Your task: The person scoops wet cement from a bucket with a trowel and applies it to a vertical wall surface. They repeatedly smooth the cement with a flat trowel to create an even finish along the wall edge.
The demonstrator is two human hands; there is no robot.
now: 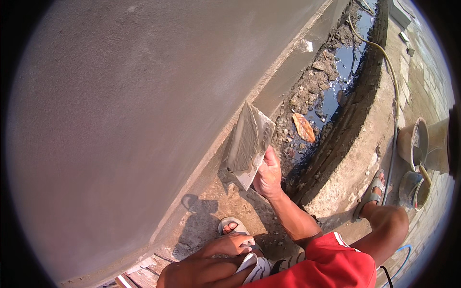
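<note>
My right hand (269,176) grips the near right edge of a flat, pale plastering board (265,128). Its thumb lies along that edge; the other fingers are mostly hidden beneath. Wet grey mortar (244,144) is spread thickly over the board's upper face. The board is tilted beside the rough ledge at the foot of a smooth grey plastered wall (125,105); whether it touches, I cannot tell. My left hand (234,244) rests by my bent left leg, its fingers loosely extended and holding nothing.
Right of the wall runs a ditch with dark water (343,65), rubble and a brown leaf (303,127). A concrete curb (355,163) borders it. Farther right lie a hose (394,91), a bucket (414,144) and a cut-open container (415,191). My sandalled feet straddle the ditch's near end.
</note>
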